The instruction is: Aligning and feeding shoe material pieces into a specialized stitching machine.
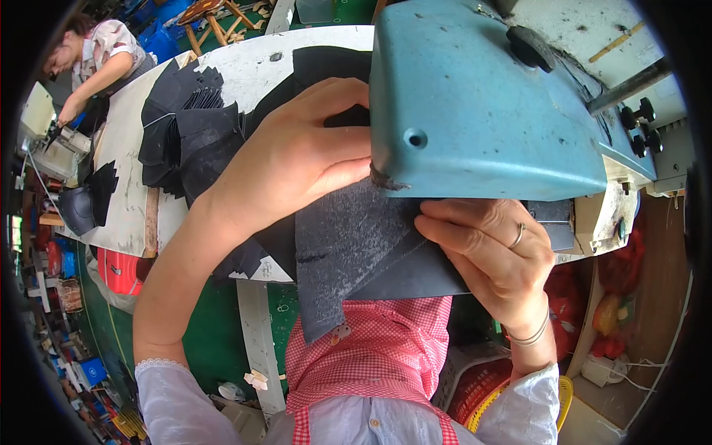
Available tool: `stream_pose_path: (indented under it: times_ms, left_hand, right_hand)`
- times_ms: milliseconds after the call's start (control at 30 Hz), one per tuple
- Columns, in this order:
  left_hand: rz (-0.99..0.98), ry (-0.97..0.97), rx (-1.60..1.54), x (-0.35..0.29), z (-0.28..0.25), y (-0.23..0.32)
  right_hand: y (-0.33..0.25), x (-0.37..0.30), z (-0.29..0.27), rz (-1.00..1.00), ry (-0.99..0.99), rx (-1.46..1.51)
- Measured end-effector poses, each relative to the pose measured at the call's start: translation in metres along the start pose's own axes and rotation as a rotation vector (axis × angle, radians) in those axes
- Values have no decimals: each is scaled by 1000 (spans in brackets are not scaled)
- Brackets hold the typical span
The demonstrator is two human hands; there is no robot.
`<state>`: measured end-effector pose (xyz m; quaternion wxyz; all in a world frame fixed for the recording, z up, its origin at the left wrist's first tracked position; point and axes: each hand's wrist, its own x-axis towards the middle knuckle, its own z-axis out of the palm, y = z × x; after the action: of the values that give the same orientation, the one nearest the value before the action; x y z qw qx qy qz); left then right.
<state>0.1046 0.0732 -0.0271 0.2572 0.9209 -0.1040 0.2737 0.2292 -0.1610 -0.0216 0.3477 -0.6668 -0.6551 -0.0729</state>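
Note:
A blue machine head (482, 111) rises over the work, its housing covering the spot where my hands meet. My left hand (297, 148) reaches in from the left over black sheet pieces, fingers bent and somewhat apart; the housing hides their tips. From the right, my right hand (493, 252), with a ring on one finger, pinches the edge of a black sheet piece (363, 237) between thumb and fingers just below the housing. This piece has a worn, greyish face and a pointed corner hanging past the table edge over my red checked apron (371, 356).
Stacked black cut pieces (196, 126) lie on the white table (126, 163) to the left. A co-worker (104, 59) bends over another machine at far left. A yellow basket (565, 408) and red bags (567, 297) sit low at right. A wooden stool (211, 15) stands behind.

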Motion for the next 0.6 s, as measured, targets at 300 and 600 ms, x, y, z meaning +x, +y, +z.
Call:
stream_pose_path:
  times_ms: [300, 600]
  left_hand:
    - [34, 21, -3, 6, -3, -23]
    - [98, 74, 133, 13, -4, -46]
  right_hand:
    - [-11, -13, -9, -61, 26, 170]
    - [-18, -82, 20, 59, -178, 313]
